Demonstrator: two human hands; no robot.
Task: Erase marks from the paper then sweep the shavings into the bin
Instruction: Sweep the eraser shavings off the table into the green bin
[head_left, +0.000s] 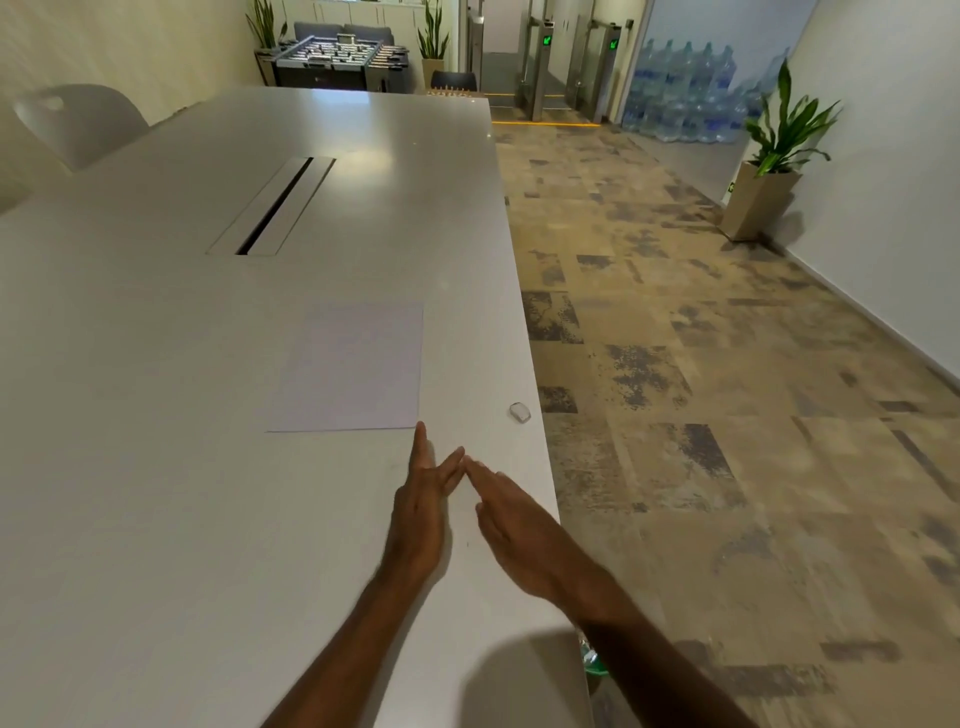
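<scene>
— Paper (349, 368)?
— Flat on the white table (156, 415), a little below the middle of the frame, near edge just above the fingertips. No marks readable on it from here; shavings too small to tell.

— Eraser (520, 412)?
— Small and pale, right of the paper and apart from it, close beside the table's right edge.

— Left hand (420, 506)?
— Lower middle of the frame, on edge against the tabletop, fingers straight and together, empty. Longest fingertip almost at the paper's lower right corner.

— Right hand (514, 525)?
— Just to the right of the left one, fingers likewise straight and flat, holding nothing, angled up and to the left. Fingertips meeting the left hand's, forming a wedge pointing toward the top of the frame. Wrist over the table's right edge.

— Bin (592, 662)?
— Only a green sliver at lower right, below the table edge, mostly hidden behind the right forearm.

— And around that?
— Long cable slot (275, 205) in the tabletop, upper left of centre. White chair (83, 122) at upper left. Foosball table (340, 57) at the top, flanked by tall plants. Turnstile gates (571, 67) and stacked water bottles (685, 88) at upper right. Potted plant (779, 156) against the right wall, patchy carpet (701, 389) across the right half.
</scene>
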